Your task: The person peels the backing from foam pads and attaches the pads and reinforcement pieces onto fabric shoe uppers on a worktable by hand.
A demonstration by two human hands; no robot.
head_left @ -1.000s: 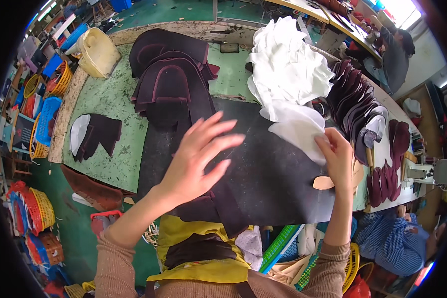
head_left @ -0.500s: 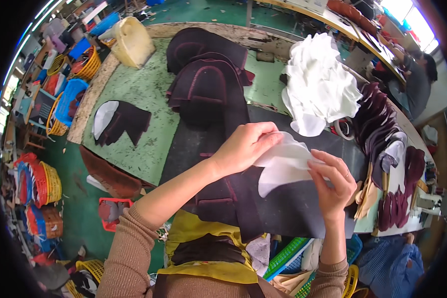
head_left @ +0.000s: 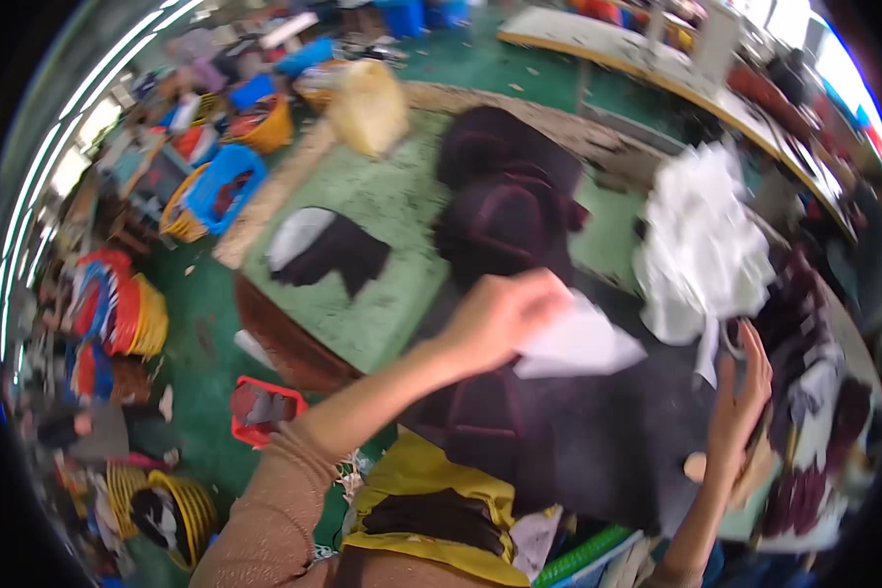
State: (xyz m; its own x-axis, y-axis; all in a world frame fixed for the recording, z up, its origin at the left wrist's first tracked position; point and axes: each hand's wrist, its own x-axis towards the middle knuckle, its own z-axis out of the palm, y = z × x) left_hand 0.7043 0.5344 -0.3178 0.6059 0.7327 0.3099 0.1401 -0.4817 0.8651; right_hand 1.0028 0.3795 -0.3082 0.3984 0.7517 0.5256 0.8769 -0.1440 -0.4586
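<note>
My left hand (head_left: 514, 318) is closed on a thin white fabric piece (head_left: 583, 343), held over the dark work surface (head_left: 598, 441). My right hand (head_left: 743, 402) is farther right, its fingers stretched upward and apart, blurred by motion. Close beside its thumb hangs a narrow white piece (head_left: 708, 348), below the heap of white pieces (head_left: 704, 235); whether it touches the thumb is unclear. Left of the heap lie stacked dark fabric pieces (head_left: 505, 220) with reddish stitched edges. A single dark piece with a white patch (head_left: 328, 250) lies on the green tabletop (head_left: 382, 304).
At the far table edge stands a cream plastic container (head_left: 367, 108). Maroon pieces (head_left: 794, 500) and tan pieces lie along the right side. A red basket (head_left: 265, 410) sits on the floor at left, with blue and yellow baskets (head_left: 227, 186) beyond. A long bench (head_left: 617, 49) runs behind.
My hands have moved apart. The right has left the white fabric piece and gone right, below the heap, while the left keeps its piece. The whole view has shifted.
</note>
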